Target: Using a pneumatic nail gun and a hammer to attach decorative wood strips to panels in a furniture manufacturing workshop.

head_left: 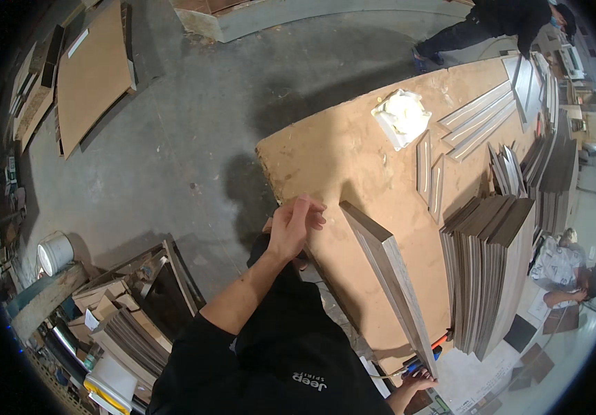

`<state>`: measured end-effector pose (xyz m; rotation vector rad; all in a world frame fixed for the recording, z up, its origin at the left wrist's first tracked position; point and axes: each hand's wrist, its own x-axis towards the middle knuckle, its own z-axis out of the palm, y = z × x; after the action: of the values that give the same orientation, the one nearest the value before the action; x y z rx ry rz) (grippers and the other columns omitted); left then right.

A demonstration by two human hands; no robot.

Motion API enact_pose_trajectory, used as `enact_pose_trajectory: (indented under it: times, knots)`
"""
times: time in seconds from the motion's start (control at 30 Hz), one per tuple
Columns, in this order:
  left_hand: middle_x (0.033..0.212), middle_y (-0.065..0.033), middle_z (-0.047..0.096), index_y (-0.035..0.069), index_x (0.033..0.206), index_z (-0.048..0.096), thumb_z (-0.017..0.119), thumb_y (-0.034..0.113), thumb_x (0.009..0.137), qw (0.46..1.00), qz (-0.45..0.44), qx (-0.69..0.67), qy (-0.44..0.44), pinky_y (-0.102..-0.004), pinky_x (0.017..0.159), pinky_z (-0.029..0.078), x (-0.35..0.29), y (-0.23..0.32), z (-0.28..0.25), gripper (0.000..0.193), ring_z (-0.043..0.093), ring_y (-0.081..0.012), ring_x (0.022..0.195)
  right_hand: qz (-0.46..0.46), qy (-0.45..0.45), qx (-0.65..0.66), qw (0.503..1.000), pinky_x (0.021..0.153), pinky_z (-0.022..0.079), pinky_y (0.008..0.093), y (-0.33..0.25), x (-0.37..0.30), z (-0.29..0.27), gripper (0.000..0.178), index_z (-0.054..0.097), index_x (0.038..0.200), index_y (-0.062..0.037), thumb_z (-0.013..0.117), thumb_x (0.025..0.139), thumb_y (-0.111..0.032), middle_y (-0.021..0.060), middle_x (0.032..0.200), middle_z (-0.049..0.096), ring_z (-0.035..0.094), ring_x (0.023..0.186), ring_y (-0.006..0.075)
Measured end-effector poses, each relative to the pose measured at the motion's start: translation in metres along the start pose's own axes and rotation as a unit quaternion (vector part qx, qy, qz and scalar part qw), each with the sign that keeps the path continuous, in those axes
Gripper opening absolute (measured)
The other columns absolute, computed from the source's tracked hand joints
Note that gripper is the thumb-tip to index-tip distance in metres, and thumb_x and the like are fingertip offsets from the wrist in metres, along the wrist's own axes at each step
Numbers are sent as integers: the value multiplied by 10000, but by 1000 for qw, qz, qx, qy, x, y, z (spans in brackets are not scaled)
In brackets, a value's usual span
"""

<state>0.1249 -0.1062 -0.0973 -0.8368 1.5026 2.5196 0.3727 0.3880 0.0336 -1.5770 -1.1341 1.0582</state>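
Note:
A long narrow grey-brown board assembly (389,277) stands on edge on the tan worktable (305,166), running from beside my left hand down toward my body. My right hand (419,382) grips its near end, the fingers partly hidden by the board. My left hand (296,225) hovers at the table's left edge, loosely bent with fingers apart and nothing in it. By my right hand lies a blue tool (412,364) with a thin hose, partly covered by the board. An orange-red handle (440,339) shows on the board's other side.
Stacked grey-brown boards (488,270) stand right of the board. Farther off are light-edged strips (478,117) and a white glue-like mass (402,116) on a sheet. One person (499,24) is at the far right, another (564,270) at right. A crate (166,277) and white bucket (56,254) are left.

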Motion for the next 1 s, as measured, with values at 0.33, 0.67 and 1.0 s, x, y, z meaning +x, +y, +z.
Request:
enact_pose_trajectory:
  times: [0.33, 0.67, 1.0]
  knots:
    - [1224, -110, 647, -36, 1218, 630, 443, 367, 1092, 950, 242, 163, -108, -374, 1048, 428, -21, 43, 32, 462, 588, -241, 1159, -50, -185, 108, 975, 686, 510, 348, 42, 82, -42, 492, 588, 1036, -129, 397, 1016, -581, 9, 921, 630, 599, 796, 151]
    - [1323, -83, 624, 91, 1336, 578, 455, 460, 1019, 923, 289, 249, 52, -427, 1107, 379, 31, 100, 22, 502, 530, -237, 1284, -57, -173, 74, 980, 1048, 440, 494, 105, 15, -34, 639, 503, 1455, -144, 367, 1045, -615, 69, 1453, 566, 522, 1327, 255]
    - [1124, -98, 702, 65, 1129, 697, 474, 271, 1071, 485, 451, 748, -40, -604, 1250, 34, -12, 117, 86, 309, 624, -265, 1180, 135, -313, -136, 930, 756, 515, 315, 96, -40, 7, 325, 643, 1240, -18, 508, 949, 31, 57, 1012, 697, 642, 879, 158]
